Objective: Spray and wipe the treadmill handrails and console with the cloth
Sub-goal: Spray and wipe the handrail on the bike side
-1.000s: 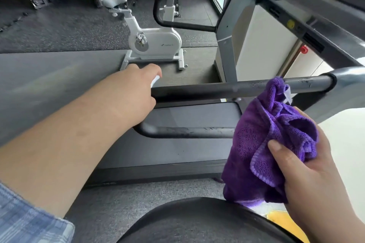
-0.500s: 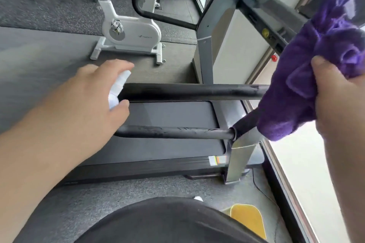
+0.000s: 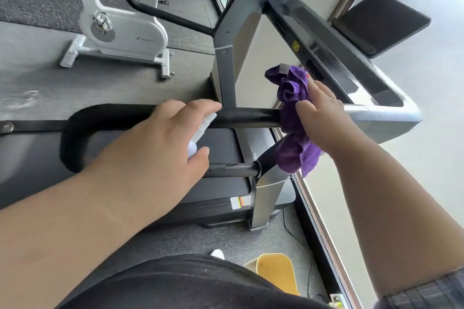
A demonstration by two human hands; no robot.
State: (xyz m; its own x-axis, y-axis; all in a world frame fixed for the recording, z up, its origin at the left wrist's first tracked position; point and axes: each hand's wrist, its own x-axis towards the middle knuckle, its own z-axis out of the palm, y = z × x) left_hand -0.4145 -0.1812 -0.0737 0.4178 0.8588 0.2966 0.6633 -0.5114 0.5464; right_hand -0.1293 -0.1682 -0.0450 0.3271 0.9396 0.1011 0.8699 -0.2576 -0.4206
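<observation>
My left hand [image 3: 160,143] grips a small white spray bottle [image 3: 200,133], its nozzle close to the upper black handrail [image 3: 251,116] of the treadmill. My right hand [image 3: 324,118] presses a bunched purple cloth [image 3: 293,98] onto the right end of that handrail, where it meets the grey console frame [image 3: 386,118]. Part of the cloth hangs down below the bar. A lower black rail [image 3: 231,169] runs under my left hand. The dark console panel [image 3: 326,57] slopes up behind the cloth, and a black screen [image 3: 381,22] sits above it.
A white exercise bike [image 3: 120,32] stands on the floor at the upper left. The treadmill's far handrail [image 3: 163,12] loops behind the grey upright [image 3: 226,75]. A yellow object [image 3: 276,271] lies on the floor near a window ledge [image 3: 321,221] on the right.
My right hand has come down from beside the console and set the cloth on the handrail's right end. The view has tilted and my left hand with the bottle sits nearer the bar.
</observation>
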